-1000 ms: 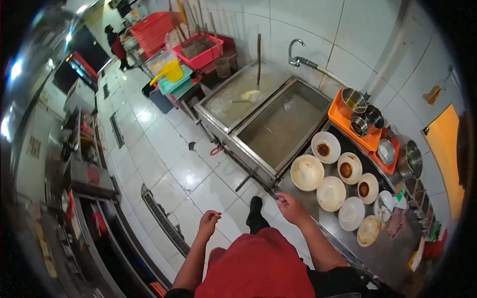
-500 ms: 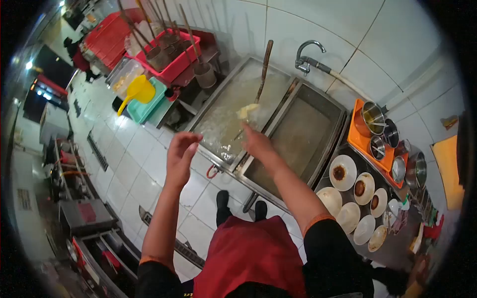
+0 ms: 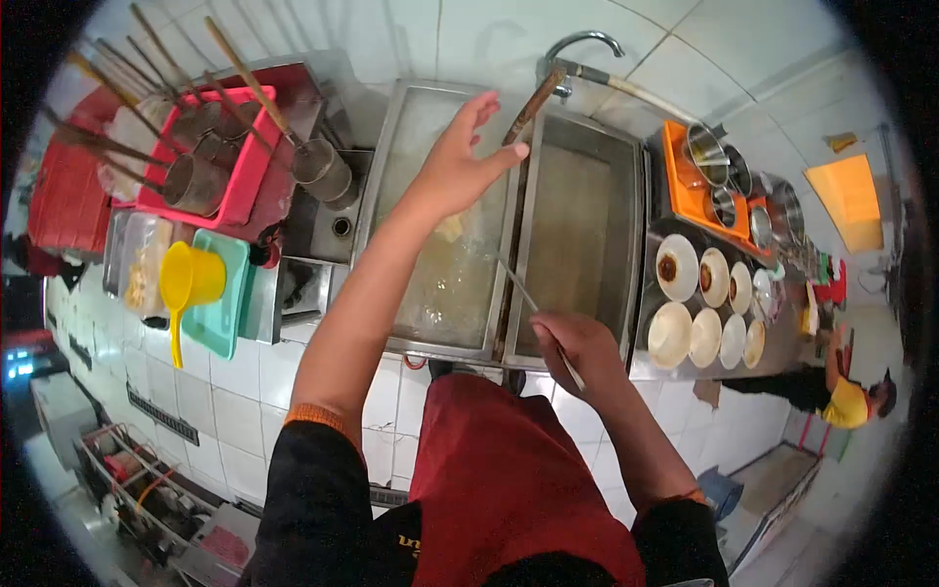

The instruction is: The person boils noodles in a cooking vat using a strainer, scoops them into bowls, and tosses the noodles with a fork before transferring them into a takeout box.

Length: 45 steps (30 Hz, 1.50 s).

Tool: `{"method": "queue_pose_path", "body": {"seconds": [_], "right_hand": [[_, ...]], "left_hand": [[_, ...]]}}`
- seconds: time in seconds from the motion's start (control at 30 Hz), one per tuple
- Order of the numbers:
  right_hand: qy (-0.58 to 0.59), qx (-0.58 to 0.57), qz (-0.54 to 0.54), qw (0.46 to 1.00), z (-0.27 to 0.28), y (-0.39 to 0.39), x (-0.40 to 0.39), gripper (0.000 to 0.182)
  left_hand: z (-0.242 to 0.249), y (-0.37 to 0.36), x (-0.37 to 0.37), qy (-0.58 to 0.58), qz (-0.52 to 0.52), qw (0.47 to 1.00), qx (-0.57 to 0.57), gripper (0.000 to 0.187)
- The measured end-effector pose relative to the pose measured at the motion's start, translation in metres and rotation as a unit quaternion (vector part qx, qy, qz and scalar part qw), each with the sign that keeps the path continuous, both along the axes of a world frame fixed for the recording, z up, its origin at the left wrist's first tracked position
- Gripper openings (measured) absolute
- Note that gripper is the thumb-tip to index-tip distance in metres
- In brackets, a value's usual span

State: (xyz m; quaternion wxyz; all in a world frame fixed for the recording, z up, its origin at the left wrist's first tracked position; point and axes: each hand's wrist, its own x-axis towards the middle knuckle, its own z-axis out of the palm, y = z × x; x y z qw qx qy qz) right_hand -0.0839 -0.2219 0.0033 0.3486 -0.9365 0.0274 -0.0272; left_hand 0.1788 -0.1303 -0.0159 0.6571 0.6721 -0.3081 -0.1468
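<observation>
My left hand (image 3: 465,161) is raised over the left water vat (image 3: 367,245), fingers apart, its thumb close to a wooden handle (image 3: 533,103) that leans up near the tap. The rest of that handle is hidden behind the hand. My right hand (image 3: 587,354) is closed round a long thin stick (image 3: 518,282), whose far end points over the vat. A pale yellow clump (image 3: 452,227) lies in the cloudy water, partly covered by my left forearm.
A second vat (image 3: 572,225) adjoins on the right. Several bowls (image 3: 677,269) stand beyond it, below an orange tray (image 3: 690,201). At left are a pink basket (image 3: 235,201) of long-handled strainers and a yellow scoop (image 3: 191,279). Another person (image 3: 846,396) is far right.
The view has turned right. My left hand has moved forward over the vat towards the wooden handle. My right hand has drawn back from the clump and now grips the thin stick.
</observation>
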Motion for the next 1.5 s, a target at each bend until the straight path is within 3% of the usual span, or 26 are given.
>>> {"method": "queue_pose_path", "body": {"seconds": [0.07, 0.1, 0.2, 0.4, 0.47, 0.6, 0.83, 0.9, 1.2, 1.5], "right_hand": [[0.034, -0.076, 0.013, 0.996, 0.007, 0.007, -0.009, 0.018], [-0.046, -0.068, 0.035, 0.996, -0.016, 0.008, -0.015, 0.026], [0.003, -0.017, 0.028, 0.999, -0.029, 0.035, 0.006, 0.024], [0.024, -0.023, 0.010, 0.999, -0.087, 0.054, 0.054, 0.017], [0.028, -0.019, -0.004, 0.999, -0.090, 0.046, 0.056, 0.016], [0.023, 0.015, -0.046, 0.999, -0.084, 0.036, 0.047, 0.015], [0.006, 0.116, -0.156, 0.981, -0.074, 0.027, 0.027, 0.017], [0.064, 0.191, -0.175, 0.964, -0.073, 0.027, 0.024, 0.018], [0.059, 0.200, -0.235, 0.949, -0.070, 0.022, 0.024, 0.024], [0.029, 0.141, -0.203, 0.969, -0.081, 0.014, 0.033, 0.022]], "left_hand": [[-0.002, -0.012, 0.009, -0.025, -0.026, 0.999, 0.028, 0.069], [-0.002, -0.018, 0.012, -0.033, -0.042, 0.998, 0.018, 0.069], [-0.006, -0.039, 0.020, -0.046, -0.073, 0.996, -0.001, 0.068], [-0.005, -0.056, 0.021, -0.016, -0.099, 0.995, 0.008, 0.043], [-0.009, -0.061, 0.020, 0.041, -0.076, 0.996, 0.018, 0.032], [0.008, -0.051, 0.017, 0.024, -0.082, 0.994, 0.068, 0.032], [0.004, -0.046, 0.022, 0.051, -0.055, 0.997, 0.026, 0.037], [0.004, -0.043, 0.024, 0.067, -0.061, 0.995, 0.036, 0.037], [-0.005, -0.031, 0.028, 0.037, -0.032, 0.999, -0.014, 0.036], [-0.008, -0.011, 0.020, 0.046, -0.019, 0.999, -0.020, 0.037]]}}
